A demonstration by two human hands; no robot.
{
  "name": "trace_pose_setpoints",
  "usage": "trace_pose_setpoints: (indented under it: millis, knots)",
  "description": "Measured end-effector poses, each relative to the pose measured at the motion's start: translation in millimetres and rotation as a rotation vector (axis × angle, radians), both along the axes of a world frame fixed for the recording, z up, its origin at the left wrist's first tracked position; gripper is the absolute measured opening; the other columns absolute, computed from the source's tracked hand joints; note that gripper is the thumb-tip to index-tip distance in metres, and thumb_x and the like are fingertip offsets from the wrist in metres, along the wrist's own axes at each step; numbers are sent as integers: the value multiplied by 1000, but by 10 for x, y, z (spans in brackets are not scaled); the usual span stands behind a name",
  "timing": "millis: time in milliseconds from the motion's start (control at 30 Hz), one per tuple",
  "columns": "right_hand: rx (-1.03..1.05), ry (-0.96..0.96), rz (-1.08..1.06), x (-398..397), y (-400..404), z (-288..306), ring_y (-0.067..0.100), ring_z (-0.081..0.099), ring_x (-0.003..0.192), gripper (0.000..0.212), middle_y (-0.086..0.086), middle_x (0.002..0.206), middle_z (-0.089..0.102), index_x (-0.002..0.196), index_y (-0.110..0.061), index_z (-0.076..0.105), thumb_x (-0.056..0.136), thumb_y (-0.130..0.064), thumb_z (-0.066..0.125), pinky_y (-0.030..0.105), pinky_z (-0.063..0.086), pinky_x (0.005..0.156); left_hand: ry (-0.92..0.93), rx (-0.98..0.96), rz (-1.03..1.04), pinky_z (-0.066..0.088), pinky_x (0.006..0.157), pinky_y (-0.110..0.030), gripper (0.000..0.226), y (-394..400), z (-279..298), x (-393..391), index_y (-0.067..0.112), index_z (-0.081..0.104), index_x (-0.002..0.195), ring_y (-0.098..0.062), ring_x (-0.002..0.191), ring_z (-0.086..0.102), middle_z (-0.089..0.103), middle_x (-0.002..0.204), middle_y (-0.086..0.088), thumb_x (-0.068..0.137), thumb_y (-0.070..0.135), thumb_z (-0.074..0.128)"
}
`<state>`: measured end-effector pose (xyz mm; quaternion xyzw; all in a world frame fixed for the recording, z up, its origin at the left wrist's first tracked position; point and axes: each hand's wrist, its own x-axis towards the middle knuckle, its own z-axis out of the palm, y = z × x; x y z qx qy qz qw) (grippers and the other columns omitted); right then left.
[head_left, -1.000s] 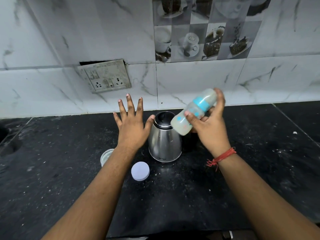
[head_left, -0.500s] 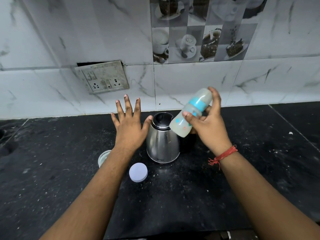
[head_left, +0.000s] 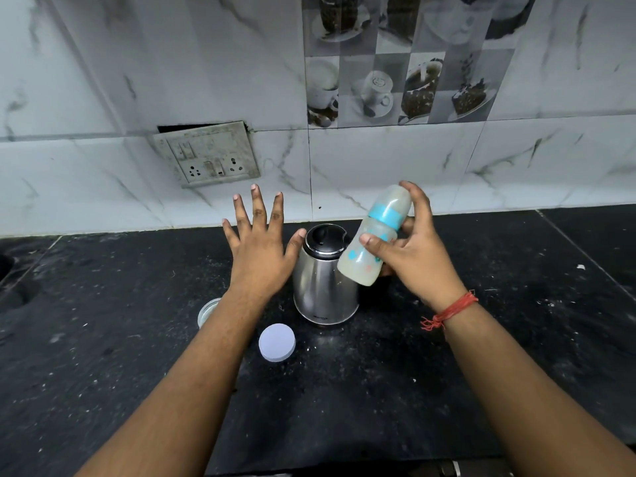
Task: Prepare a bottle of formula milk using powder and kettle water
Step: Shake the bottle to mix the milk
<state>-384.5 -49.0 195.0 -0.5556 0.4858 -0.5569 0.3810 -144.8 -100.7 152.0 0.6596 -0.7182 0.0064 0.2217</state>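
My right hand point(head_left: 418, 256) grips a capped baby bottle point(head_left: 373, 239) with a blue collar, tilted with its cap up and to the right, held in the air above the right side of a steel kettle point(head_left: 323, 287). The bottle holds milky liquid. The kettle stands on the black counter point(head_left: 378, 390) with its black lid closed. My left hand point(head_left: 258, 249) hovers left of the kettle with its fingers spread and holds nothing. A round white lid point(head_left: 277, 342) lies flat in front of the kettle. An open jar point(head_left: 208, 311) shows partly behind my left forearm.
A tiled wall rises behind the counter, with a switch and socket plate point(head_left: 208, 156) set in it at the left. A sink edge point(head_left: 7, 266) shows at the far left. White powder specks dot the counter.
The bottle's tilt and height have shifted slightly in my right hand. My left hand stays spread beside the kettle. The view has drifted a little.
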Motion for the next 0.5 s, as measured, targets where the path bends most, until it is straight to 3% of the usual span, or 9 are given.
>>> trace_pose_setpoints:
  millis: [67,133,200,333,400,500]
  knots:
    - [18,-54,-13,9,27,22,12,74,89,89,1,112,64,149,-40,26,85,-9,79,35,63,65,-2,2,3,-3,122,-68,81,2,9,10,28,3,164,-36,155,-23,-22,170,-6,97,70,18]
    - [3,-154,-109,2,12,33,16,74,95,85,5,118,64,149,-40,24,88,-11,77,33,60,57,5,6,3,-3,122,-68,81,7,18,15,28,3,164,-36,155,-23,-22,170,-6,97,71,17]
    - [3,-173,-109,-5,6,36,22,73,100,87,5,120,63,149,-41,22,88,-11,77,37,61,59,13,3,3,-3,122,-68,81,8,21,10,28,4,164,-36,155,-23,-22,170,-6,97,71,18]
    - [26,72,52,14,54,38,18,76,90,92,-3,114,64,149,-44,27,82,-13,83,37,63,75,17,3,0,-2,122,-68,82,3,18,-1,28,3,164,-36,155,-23,-22,170,-6,96,72,16]
    - [14,-70,-24,39,67,56,11,74,88,90,2,116,63,151,-39,25,85,-6,78,30,61,66,20,9,1,-3,122,-68,81,6,15,-2,28,3,164,-36,155,-24,-22,170,-6,97,71,18]
    - [-23,-240,-169,43,45,63,18,72,97,89,9,123,61,153,-36,18,90,-6,74,31,60,58,20,8,2,-4,122,-68,80,17,-1,7,28,3,164,-36,155,-23,-22,170,-6,98,70,20]
